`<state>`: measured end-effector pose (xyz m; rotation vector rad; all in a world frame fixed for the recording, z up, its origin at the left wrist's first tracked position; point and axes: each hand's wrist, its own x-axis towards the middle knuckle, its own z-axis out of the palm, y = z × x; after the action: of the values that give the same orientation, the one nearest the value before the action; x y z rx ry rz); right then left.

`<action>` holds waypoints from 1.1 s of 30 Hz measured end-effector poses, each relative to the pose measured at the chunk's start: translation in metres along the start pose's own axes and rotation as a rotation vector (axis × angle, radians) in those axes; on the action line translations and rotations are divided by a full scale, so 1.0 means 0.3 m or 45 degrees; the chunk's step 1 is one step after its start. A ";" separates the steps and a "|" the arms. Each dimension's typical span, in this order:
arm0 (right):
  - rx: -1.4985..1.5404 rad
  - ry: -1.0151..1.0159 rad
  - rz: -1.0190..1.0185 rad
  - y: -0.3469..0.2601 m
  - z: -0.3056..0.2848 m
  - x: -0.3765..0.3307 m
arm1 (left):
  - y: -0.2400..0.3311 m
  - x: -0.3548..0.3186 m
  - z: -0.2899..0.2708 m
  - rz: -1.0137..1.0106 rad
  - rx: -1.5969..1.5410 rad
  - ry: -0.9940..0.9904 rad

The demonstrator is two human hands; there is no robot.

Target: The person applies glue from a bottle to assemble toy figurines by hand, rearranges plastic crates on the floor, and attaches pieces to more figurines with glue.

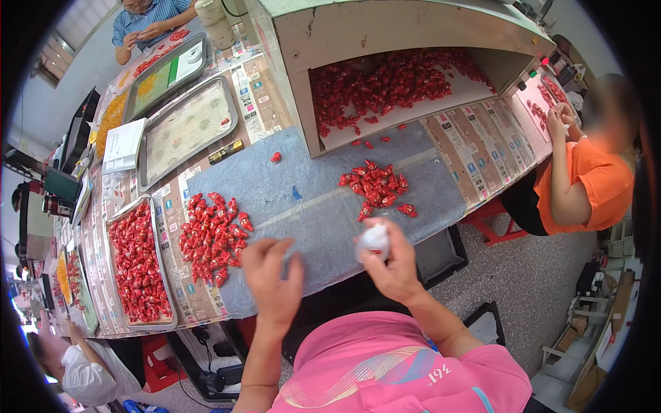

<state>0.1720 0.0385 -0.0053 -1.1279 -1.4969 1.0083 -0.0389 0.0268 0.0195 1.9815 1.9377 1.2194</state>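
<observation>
My right hand (394, 270) is closed around a small rounded white bottle (375, 239), above the front part of the blue cloth (310, 227). Just beyond it lies a loose pile of small red figure-like pieces (375, 186). My left hand (274, 282) is smeared by motion, with thumb and fingers apart and nothing visible between them. It hovers at the right edge of a larger heap of the same red pieces (210, 237). One red piece (276, 157) lies alone farther back on the cloth.
A metal tray (173, 303) full of red pieces stands at left, with a larger tray (231, 103) behind it. An open-fronted box (296, 76) holding many red pieces blocks the back. Co-workers sit right (585, 179), far left (151, 27) and near left (89, 368).
</observation>
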 end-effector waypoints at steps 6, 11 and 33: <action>0.318 0.183 0.330 -0.022 -0.173 -0.035 | 0.183 0.065 0.198 0.178 -0.359 -0.320; -0.408 0.174 0.123 0.032 -0.259 -0.018 | 0.207 0.117 0.295 0.170 -0.324 -0.364; -0.301 -0.242 0.059 -0.098 -0.153 0.074 | 0.040 -0.013 0.133 -1.014 -1.856 -0.407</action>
<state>0.2100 0.0563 0.0362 -1.2650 -1.7861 1.0119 -0.0048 0.0389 -0.0019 0.5103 0.8637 1.2661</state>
